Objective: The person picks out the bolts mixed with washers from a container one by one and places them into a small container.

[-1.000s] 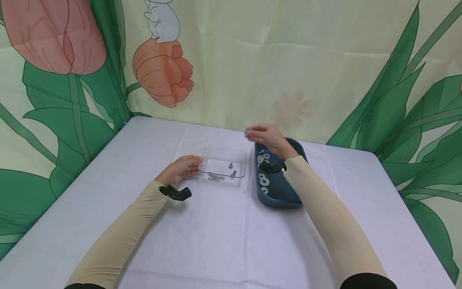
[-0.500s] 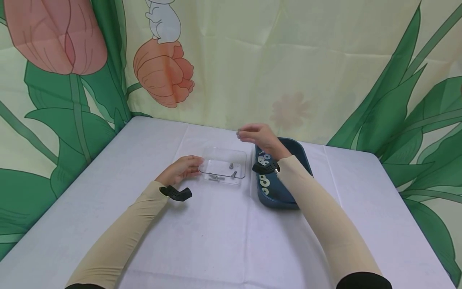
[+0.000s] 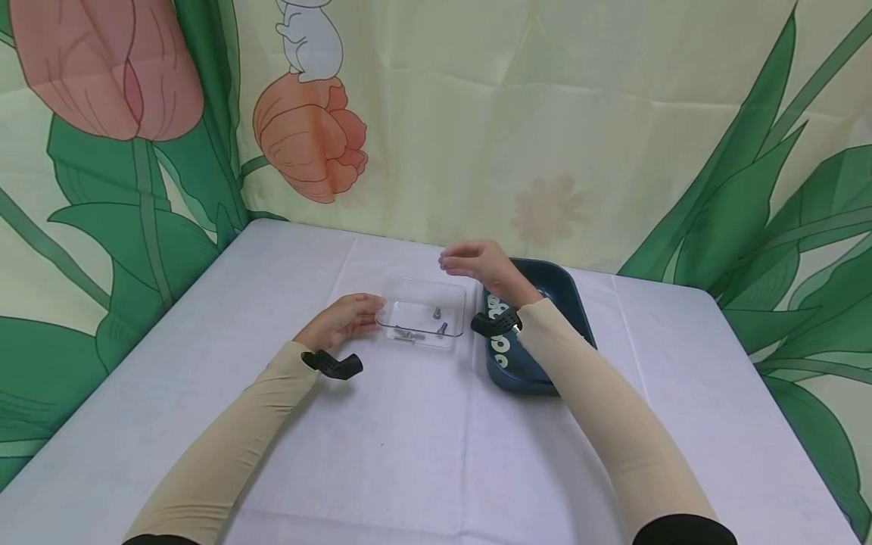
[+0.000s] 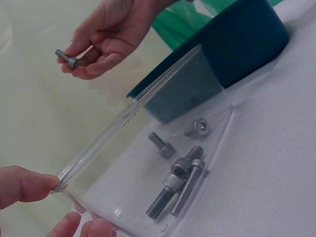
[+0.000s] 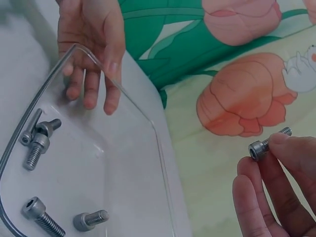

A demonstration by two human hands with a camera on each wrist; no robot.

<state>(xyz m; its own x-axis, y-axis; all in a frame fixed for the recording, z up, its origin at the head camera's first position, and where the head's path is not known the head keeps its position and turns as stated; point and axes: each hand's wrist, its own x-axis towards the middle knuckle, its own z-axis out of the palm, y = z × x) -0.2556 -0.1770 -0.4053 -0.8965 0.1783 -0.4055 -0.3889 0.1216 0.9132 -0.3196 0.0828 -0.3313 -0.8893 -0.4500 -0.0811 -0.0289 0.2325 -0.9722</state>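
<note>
A clear plastic box [image 3: 403, 312] stands on the table with several metal socket-head bolts [image 4: 172, 183] on its floor. My left hand [image 3: 344, 318] rests against its left side; in the left wrist view the thumb [image 4: 34, 183] touches the rim corner and the other fingers lie low outside the wall. Beyond the box's right rim my right hand [image 3: 487, 265] is raised, pinching a short socket-head bolt [image 5: 259, 148] between thumb and fingertips. In the left wrist view that bolt [image 4: 66, 58] hangs in the air, above and apart from the box.
Right of the box stands a dark blue tray [image 3: 500, 380], partly hidden beneath my right forearm. Pale ring-like shapes [image 3: 500, 344] show along its left side; I cannot tell whether they are loose or printed. Behind the white-covered table [image 3: 402, 446] hangs a flower-patterned curtain [image 3: 436, 113].
My right hand has moved left from over the blue tray toward the clear box, still holding the bolt, and has dropped slightly. The left hand and the box stay where they were.
</note>
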